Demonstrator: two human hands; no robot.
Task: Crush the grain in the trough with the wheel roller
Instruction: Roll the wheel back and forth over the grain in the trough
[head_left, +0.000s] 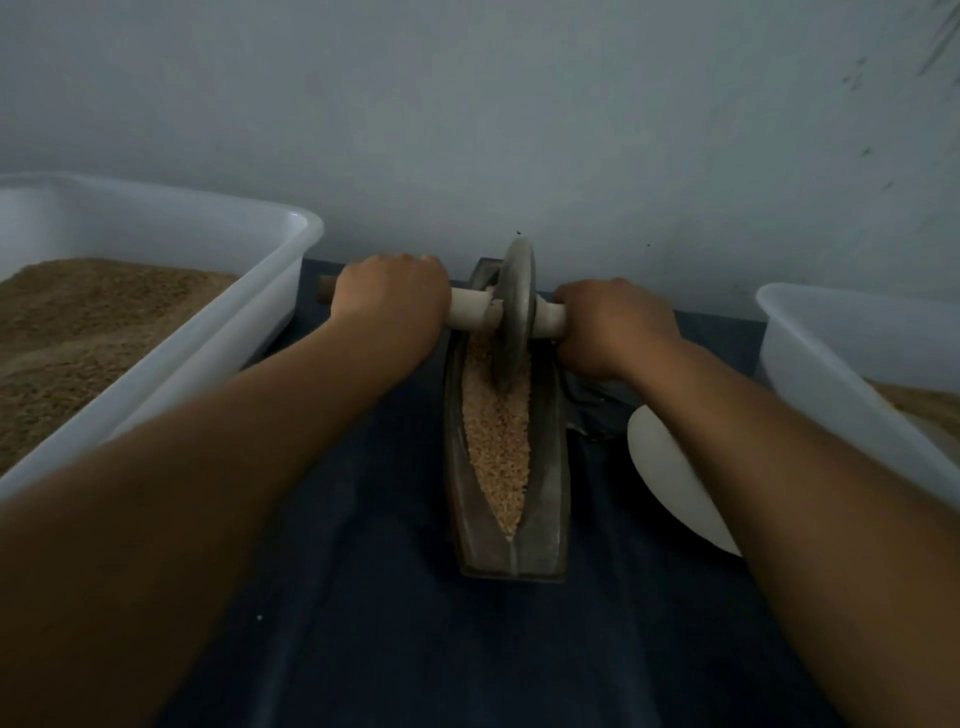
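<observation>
Low in the middle of the frame, the near tip of the trough (511, 519) points at the person. The trough is long and thin like a boat, and it runs straight up the picture, away from the person toward the wall (467, 130). It sits on a dark cloth (363, 597).

The grain (496, 447) lies inside the trough in a long pale strip. It is narrow at the near end and wider higher up, and most of it still looks like whole bits, so I think there is a lot left to crush.

A little above the middle of the frame, the wheel (511, 312) stands on its edge in the grain, near the far end of the trough. A stick (470, 310) goes sideways through the wheel, across the trough. The left hand (389, 299) is wrapped tight around the stick on the left of the wheel. The right hand (615, 325) is wrapped tight around it on the right. Both are about the same way from the wheel.

So I think the next roll should come back down the frame, toward the person, along the strip of grain.

A white tub (249, 332) with brown stuff is at the left edge, another white tub (831, 353) at the right. A white round thing (670, 483) lies under the right arm, just beside the trough. Nothing blocks the trough itself
</observation>
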